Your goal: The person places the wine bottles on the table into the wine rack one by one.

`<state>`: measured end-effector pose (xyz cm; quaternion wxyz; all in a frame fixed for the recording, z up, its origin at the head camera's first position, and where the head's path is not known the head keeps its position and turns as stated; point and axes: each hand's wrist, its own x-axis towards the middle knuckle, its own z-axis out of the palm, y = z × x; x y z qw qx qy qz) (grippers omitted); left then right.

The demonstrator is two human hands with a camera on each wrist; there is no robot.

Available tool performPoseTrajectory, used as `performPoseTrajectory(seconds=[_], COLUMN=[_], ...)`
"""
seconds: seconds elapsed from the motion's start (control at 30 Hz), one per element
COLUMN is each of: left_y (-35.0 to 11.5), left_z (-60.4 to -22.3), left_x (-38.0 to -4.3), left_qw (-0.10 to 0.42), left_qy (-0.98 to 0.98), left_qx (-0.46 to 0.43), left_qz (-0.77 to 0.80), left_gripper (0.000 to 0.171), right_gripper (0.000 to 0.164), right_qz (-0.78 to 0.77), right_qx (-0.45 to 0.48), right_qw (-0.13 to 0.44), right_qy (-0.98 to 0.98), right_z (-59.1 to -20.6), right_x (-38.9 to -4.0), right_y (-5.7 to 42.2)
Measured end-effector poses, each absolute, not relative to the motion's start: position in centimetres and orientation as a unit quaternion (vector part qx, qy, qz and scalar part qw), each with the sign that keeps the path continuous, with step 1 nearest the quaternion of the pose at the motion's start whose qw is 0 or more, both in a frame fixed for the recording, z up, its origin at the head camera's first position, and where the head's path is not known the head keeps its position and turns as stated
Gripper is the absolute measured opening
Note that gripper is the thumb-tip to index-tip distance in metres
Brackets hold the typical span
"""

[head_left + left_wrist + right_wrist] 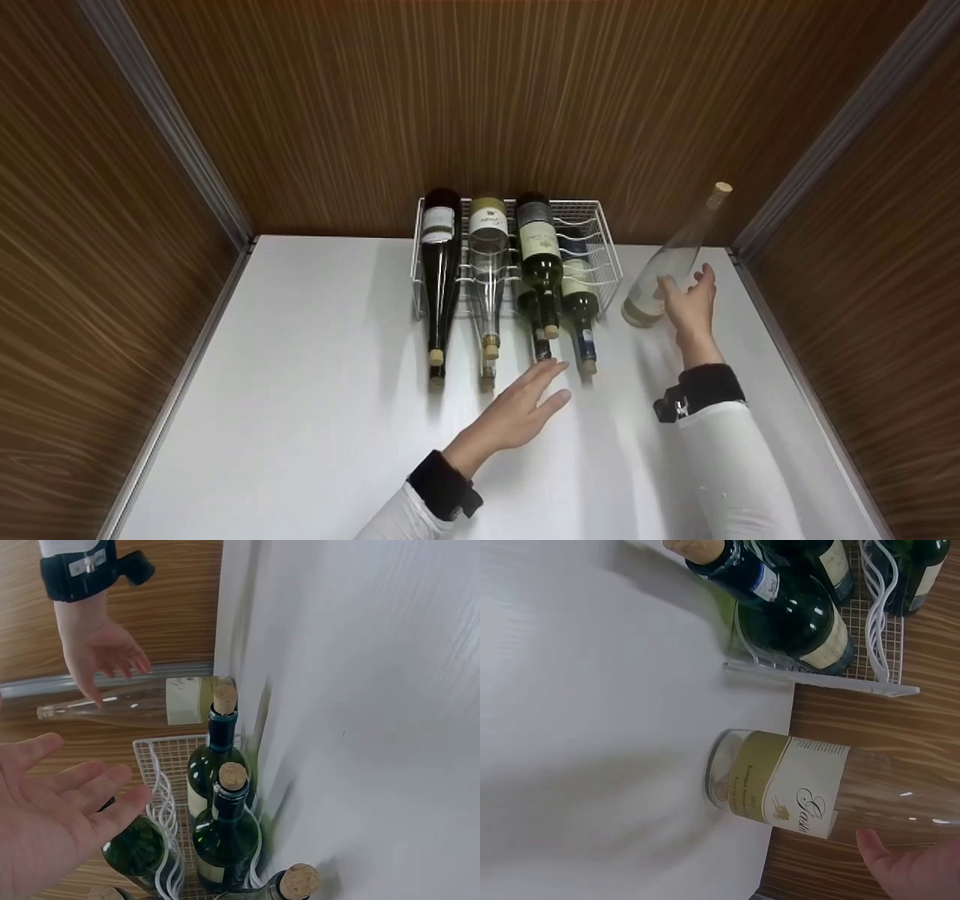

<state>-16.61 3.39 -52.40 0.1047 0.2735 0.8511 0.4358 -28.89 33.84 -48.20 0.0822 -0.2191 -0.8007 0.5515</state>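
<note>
A clear glass bottle (679, 251) with a cork and a cream-and-gold label stands upright on the white table, right of the rack. My right hand (691, 307) is beside this bottle, thumb and fingers spread and not wrapped round it. In the right wrist view the thumb (889, 859) is close to the glass; whether it touches cannot be told. My left hand (517, 412) hovers before the rack with straight fingers, holding nothing. The white wire rack (616, 274) carries corked bottles lying in two layers, among them a dark bottle (439, 262) and a green bottle (540, 240).
Wood-grain panels (480, 97) enclose the white table (315, 337) at the back and both sides, with metal strips along the edges. Bottle necks, such as the blue-wrapped neck (585, 341), jut out from the rack's front toward my left hand.
</note>
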Motion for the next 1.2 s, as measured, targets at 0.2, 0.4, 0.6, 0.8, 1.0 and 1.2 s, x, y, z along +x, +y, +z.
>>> performPoseTrajectory(seconds=[0.2,0.4,0.6,0.8,1.0,1.2], left_y=[3.6,3.7,3.7,3.8,3.8,3.6], left_z=[-52.6,-52.8,-52.7,-52.7,-52.7,-52.8], left_x=[-16.6,-16.6,-16.5,-16.6,-16.6,-16.6], left_qw=[0.114,0.114,0.127,0.124,0.124,0.119], left_qy=[0.843,0.836,0.832,0.834,0.836,0.835], left_qx=[0.278,0.286,0.284,0.284,0.283,0.287], left_qz=[0.446,0.454,0.459,0.456,0.454,0.454], left_gripper=[0.064,0.063,0.062,0.059,0.06,0.059], right_gripper=[0.088,0.085,0.084,0.084,0.073,0.068], right_qz=[0.526,0.533,0.517,0.508,0.511,0.522], right_qx=[-0.19,-0.173,-0.182,-0.191,-0.188,-0.182], right_qw=[0.061,0.062,0.072,0.069,0.089,0.074], right_qy=[-0.827,-0.826,-0.834,-0.837,-0.834,-0.83], right_z=[-47.3,-46.8,-46.7,-46.5,-46.4,-46.6], right_x=[-30.2,-31.1,-31.6,-31.8,-31.9,-31.9], right_y=[34.8,35.1,35.3,35.1,35.0,35.1])
